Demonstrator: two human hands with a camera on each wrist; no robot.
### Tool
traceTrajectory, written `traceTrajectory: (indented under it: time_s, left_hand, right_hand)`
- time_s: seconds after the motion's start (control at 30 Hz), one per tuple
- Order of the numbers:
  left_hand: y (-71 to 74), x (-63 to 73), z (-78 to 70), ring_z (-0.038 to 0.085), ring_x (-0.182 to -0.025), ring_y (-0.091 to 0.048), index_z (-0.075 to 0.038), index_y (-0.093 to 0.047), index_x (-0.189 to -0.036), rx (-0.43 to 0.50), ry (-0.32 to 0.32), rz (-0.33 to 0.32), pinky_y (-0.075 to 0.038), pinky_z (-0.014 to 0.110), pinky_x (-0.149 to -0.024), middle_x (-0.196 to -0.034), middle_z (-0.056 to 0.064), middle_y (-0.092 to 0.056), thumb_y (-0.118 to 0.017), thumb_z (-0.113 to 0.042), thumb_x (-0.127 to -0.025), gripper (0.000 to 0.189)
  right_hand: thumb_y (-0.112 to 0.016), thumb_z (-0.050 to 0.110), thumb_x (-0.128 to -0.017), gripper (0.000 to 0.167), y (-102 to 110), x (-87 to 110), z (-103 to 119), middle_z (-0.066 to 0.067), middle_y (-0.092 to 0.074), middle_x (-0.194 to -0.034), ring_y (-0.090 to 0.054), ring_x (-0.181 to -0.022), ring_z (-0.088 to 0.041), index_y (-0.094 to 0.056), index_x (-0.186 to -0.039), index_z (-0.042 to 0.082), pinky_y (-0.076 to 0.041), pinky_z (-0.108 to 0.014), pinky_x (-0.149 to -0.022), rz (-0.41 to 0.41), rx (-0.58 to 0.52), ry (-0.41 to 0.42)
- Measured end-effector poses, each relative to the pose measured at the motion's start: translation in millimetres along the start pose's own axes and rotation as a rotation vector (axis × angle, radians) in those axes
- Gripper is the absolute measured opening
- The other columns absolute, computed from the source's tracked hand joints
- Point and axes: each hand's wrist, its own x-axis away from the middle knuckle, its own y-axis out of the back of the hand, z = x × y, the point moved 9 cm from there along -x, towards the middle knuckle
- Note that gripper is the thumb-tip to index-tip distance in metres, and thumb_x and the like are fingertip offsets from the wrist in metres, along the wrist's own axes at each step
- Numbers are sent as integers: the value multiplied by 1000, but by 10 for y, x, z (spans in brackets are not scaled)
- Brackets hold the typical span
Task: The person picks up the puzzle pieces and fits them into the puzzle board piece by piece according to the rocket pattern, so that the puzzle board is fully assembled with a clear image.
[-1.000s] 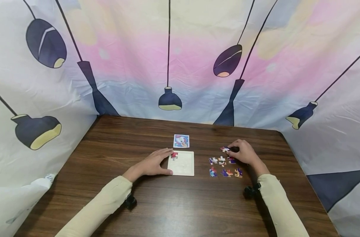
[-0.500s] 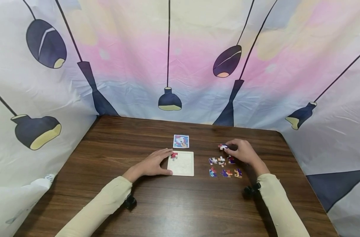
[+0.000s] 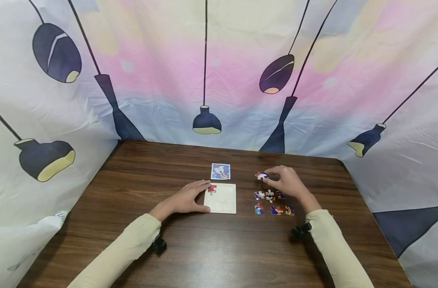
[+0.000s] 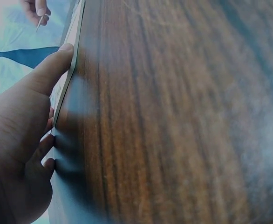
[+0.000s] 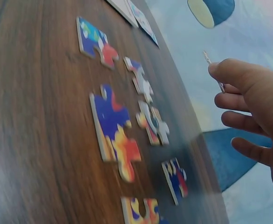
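My left hand (image 3: 186,198) rests at the left side of a pale square puzzle board (image 3: 222,202), thumb at its near left corner and fingertips at its far left corner. One red-and-white piece (image 3: 212,189) lies in the board's far left corner. In the left wrist view, the thumb (image 4: 57,63) touches the board's edge. Over the table's far right part, my right hand (image 3: 285,180) pinches a puzzle piece (image 3: 261,175) between thumb and fingers. The right wrist view shows that piece (image 5: 220,86) nearly edge-on, raised above the table, its face mostly hidden.
Several loose puzzle pieces (image 3: 275,210) lie in two rows right of the board. A small picture card (image 3: 220,171) lies just beyond the board. A printed cloth (image 3: 168,80) hangs behind the brown wooden table (image 3: 211,248).
My right hand has lifted the puzzle piece from the far side of the loose ones and carried it left, toward the card. The left hand has stayed at the board.
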Motion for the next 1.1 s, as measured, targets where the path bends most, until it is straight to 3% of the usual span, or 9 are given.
traceTrajectory:
  time_s: [0.5, 1.1]
  left_hand:
    - [7, -17, 21, 33, -155, -22, -10, -34, -161, 1, 15, 7, -18, 58, -124, -167, 10, -28, -73, -60, -88, 96]
    - [-28, -38, 53, 33, -155, -21, -12, -33, -161, 0, 3, 5, -17, 59, -124, -168, 9, -27, -70, -65, -88, 98]
  right_hand:
    - [-77, 37, -93, 36, -257, -181, 393, -8, -75, -111, -69, -102, -25, -77, -116, 10, -57, -48, -89, 13, 35, 63]
    - [-79, 36, -91, 33, -626, -346, 772, -3, -75, -110, -68, -99, -18, -78, -115, 13, -58, -41, -86, 47, -20, 96]
